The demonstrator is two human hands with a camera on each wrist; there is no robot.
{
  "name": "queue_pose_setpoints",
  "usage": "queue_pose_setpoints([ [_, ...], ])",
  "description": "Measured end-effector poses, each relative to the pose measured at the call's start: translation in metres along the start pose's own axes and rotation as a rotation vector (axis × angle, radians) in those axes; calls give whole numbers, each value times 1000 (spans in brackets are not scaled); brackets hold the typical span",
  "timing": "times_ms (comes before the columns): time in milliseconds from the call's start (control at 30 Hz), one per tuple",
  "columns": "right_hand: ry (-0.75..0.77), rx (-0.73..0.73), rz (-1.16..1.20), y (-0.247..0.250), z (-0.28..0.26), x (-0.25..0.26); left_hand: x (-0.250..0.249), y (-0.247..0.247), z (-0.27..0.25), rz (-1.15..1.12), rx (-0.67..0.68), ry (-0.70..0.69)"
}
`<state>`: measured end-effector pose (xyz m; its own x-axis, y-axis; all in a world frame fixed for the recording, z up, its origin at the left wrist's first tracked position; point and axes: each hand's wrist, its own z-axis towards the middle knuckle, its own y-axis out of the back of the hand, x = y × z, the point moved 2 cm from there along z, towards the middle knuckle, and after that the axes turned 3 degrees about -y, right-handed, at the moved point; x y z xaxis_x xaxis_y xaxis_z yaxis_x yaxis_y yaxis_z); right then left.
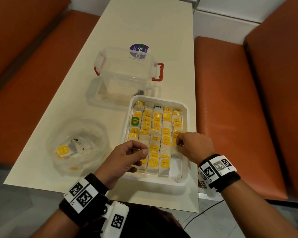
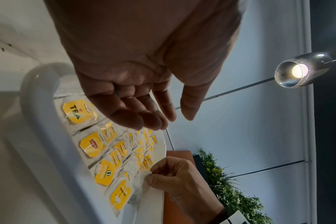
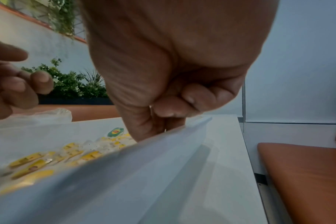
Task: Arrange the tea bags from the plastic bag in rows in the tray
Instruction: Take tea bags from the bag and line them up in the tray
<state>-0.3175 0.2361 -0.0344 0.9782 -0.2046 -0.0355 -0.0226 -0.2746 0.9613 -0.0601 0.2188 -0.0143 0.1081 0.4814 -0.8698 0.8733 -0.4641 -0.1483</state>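
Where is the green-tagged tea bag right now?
In the head view the green-tagged tea bag lies in the white tray, in its leftmost row toward the far end, among yellow-tagged bags.

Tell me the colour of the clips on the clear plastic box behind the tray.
Red clips, clearest in the head view.

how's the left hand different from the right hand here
The right hand pinches a tea bag over the tray's right column; the left hand holds nothing. The right hand's fingers curl tightly; the left hand's are loosely curled, palm open. Both hover over the tray's near end and wear marker-tagged wrist bands.
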Motion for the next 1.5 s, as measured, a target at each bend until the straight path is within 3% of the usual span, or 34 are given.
queue_pose_setpoints([
  [633, -8, -60, -113, -8, 7, 4, 0, 8, -6, -2, -5, 5],
  [1233, -62, 50, -118, 12, -2, 22, -6, 29, -17, 38, -19, -13],
  [1367, -84, 4, -15, 22, -11, 30, -17, 49, -22, 110, -38, -69],
  [1500, 13, -51, 220, 36, -28, 54, -33, 91, -23, 341, -135, -165],
])
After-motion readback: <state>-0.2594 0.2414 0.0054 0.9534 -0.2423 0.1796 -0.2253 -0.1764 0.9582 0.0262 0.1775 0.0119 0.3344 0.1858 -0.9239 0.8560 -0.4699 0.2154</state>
